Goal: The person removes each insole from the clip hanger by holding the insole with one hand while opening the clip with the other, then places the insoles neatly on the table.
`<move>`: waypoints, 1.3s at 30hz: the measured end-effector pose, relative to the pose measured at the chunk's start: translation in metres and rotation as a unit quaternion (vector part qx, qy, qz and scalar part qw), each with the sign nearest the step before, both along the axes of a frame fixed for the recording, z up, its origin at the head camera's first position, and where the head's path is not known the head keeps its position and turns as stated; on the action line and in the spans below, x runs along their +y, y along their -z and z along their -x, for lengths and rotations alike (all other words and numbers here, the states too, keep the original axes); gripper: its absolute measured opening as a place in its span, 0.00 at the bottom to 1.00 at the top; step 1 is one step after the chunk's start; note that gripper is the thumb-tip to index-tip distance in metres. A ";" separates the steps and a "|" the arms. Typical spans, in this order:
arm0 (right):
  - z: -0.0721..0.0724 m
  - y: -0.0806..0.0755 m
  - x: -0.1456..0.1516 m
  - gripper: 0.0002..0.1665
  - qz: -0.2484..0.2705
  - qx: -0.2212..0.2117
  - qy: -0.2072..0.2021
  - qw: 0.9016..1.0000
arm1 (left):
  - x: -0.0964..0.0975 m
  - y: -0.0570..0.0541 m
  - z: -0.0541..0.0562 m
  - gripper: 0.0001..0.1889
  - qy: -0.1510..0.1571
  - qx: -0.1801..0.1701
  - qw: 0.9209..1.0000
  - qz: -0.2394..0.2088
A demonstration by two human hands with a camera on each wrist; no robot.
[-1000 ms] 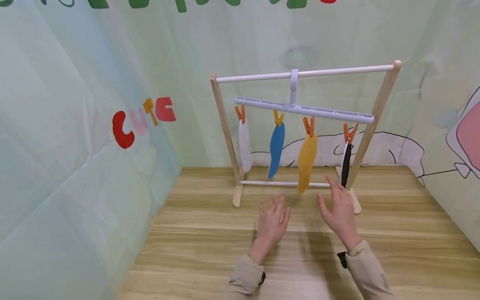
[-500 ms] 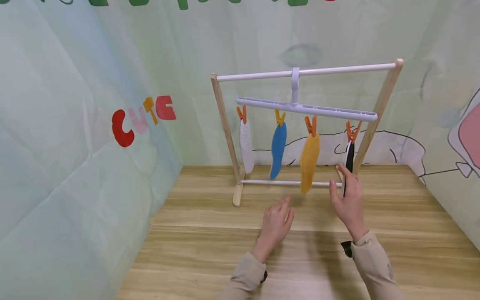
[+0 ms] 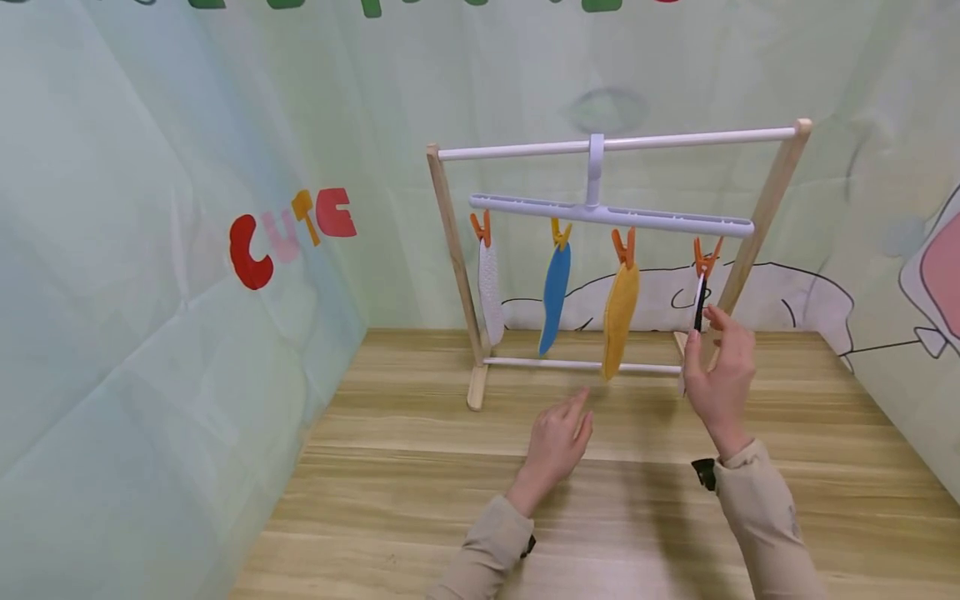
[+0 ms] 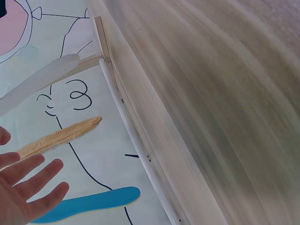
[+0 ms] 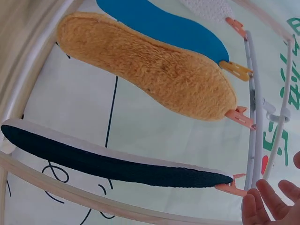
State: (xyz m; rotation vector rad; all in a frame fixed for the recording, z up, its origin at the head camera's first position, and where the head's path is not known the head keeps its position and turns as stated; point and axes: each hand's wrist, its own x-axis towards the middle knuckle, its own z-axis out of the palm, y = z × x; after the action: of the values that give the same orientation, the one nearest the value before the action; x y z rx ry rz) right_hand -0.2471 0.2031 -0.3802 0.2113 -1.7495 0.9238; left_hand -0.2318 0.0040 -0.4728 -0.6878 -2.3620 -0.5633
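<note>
Several insoles hang by clothespins from a lilac hanger. The rightmost insole, dark on one side and white on the other, hangs from an orange clothespin. My right hand is raised in front of this insole and overlaps its lower part in the head view. In the right wrist view its relaxed fingers are near the clothespin, holding nothing visible. My left hand is low over the table with its fingers spread, below the yellow insole and the blue insole. It holds nothing.
The hanger hooks over the top bar of a wooden-legged rack, which has a lower bar too. A white insole hangs at the left. Under the rack is a wood-grain table, with a printed curtain behind.
My right hand has moved up and to the right along the dark-and-white insole, toward its clothespin. The left hand has shifted slightly right, its fingers still loose.
</note>
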 end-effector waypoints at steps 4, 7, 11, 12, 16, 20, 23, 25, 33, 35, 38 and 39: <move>0.009 -0.010 0.008 0.20 0.021 -0.003 0.010 1.000 | 0.001 -0.001 0.000 0.20 0.001 -0.003 1.000 0.000; 0.016 -0.020 0.015 0.20 0.042 -0.007 0.019 0.999 | 0.001 -0.001 0.001 0.20 0.000 -0.003 1.000 0.000; 0.024 -0.031 0.023 0.19 0.077 -0.030 0.026 0.996 | 0.002 -0.003 0.001 0.19 0.001 0.001 1.000 0.001; 0.025 -0.033 0.024 0.19 0.085 -0.037 0.027 0.995 | 0.002 -0.003 0.001 0.19 0.002 0.002 1.000 0.002; 0.031 -0.041 0.030 0.21 0.100 -0.076 0.028 0.992 | 0.002 -0.003 0.002 0.19 0.004 0.000 1.000 0.002; 0.039 -0.048 0.034 0.22 0.104 -0.113 0.024 0.988 | 0.003 -0.003 0.003 0.19 0.008 -0.001 1.000 -0.003; 0.045 -0.054 0.036 0.23 0.116 -0.136 0.016 0.984 | 0.003 -0.003 0.003 0.19 0.008 0.002 1.000 -0.003; 0.050 -0.059 0.037 0.24 0.123 -0.158 0.005 0.980 | 0.004 -0.004 0.003 0.19 0.007 0.001 1.000 -0.003; 0.065 -0.073 0.044 0.31 0.128 -0.250 -0.059 0.958 | 0.006 -0.004 0.001 0.20 0.012 -0.015 1.000 -0.005; 0.069 -0.075 0.047 0.32 0.129 -0.267 -0.072 0.952 | 0.006 -0.004 0.001 0.20 0.012 -0.012 1.000 -0.006; 0.076 -0.077 0.050 0.34 0.129 -0.284 -0.086 0.946 | 0.005 -0.004 0.000 0.19 0.013 -0.011 1.000 -0.009; 0.079 -0.078 0.051 0.35 0.130 -0.288 -0.092 0.944 | 0.005 -0.005 0.000 0.19 0.013 -0.012 1.000 -0.009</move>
State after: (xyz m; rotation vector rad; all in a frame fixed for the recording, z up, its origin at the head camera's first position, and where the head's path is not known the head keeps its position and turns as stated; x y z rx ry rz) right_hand -0.3257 0.2539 -0.3017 -0.0826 -2.1314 1.4487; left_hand -0.2320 0.0085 -0.4682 -0.7085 -2.3704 -0.6064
